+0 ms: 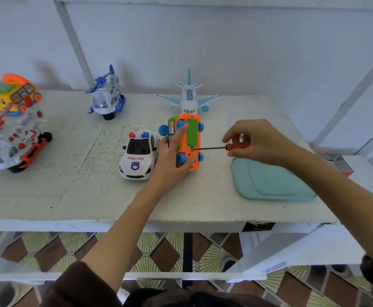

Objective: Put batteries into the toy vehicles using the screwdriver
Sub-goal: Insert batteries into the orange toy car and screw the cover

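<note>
1. Tray [269,185], teal, nearest, at 4 o'clock from the bus; nothing visible on it, no batteries in view.
2. Left hand [170,156] clamps the bus [188,142] from 8 o'clock: thumb on the near end, index finger laid along the underside. Bus lies on its side at table centre, orange underside facing 3 o'clock, long axis 12–6.
3. Right hand [258,142] pinches the screwdriver [223,147] handle, fingers closed on it. Shaft runs 3 to 9, tip on the screw just below the green cover [191,132].
4. Key relation: driver axis square to the bus underside, screw at 9 o'clock from the grip. Right hand nearer; likely step is turning the screw.
5. Police car [137,155] touches the left hand; hood reads "POLICE".
6. Far row: plane [188,97] at 12, 2 helicopters and a yellow bus at 9–10.
</note>
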`<move>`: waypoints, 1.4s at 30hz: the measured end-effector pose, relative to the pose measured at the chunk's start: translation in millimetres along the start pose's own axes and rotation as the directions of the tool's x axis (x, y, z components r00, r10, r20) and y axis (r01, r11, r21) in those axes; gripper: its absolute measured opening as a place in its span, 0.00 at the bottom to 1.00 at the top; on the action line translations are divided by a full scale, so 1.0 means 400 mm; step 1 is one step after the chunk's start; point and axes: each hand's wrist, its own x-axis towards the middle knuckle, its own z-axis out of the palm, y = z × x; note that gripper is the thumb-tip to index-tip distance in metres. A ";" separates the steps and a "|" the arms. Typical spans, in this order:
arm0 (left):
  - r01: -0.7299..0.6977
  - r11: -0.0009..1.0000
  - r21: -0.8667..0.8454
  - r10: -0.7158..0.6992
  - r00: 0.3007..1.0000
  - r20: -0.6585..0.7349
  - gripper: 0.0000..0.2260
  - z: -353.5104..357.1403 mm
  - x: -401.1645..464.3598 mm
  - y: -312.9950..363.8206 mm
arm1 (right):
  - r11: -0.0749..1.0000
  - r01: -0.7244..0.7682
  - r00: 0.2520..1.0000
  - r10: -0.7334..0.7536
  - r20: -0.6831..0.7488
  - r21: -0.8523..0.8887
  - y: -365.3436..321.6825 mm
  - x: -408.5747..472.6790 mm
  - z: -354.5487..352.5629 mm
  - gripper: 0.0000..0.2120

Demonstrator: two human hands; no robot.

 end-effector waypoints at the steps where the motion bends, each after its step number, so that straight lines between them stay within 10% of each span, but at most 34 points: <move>1: 0.003 1.000 0.001 -0.003 1.000 0.002 0.32 0.000 0.001 -0.001 | 0.999 0.022 1.000 -0.022 0.007 -0.047 0.002 -0.001 0.004 0.08; 42: 0.120 0.859 -0.497 -0.197 0.975 -0.106 0.31 0.034 -0.016 0.050 | 0.992 0.072 0.953 -0.098 -0.285 -0.101 -0.002 -0.065 0.209 0.08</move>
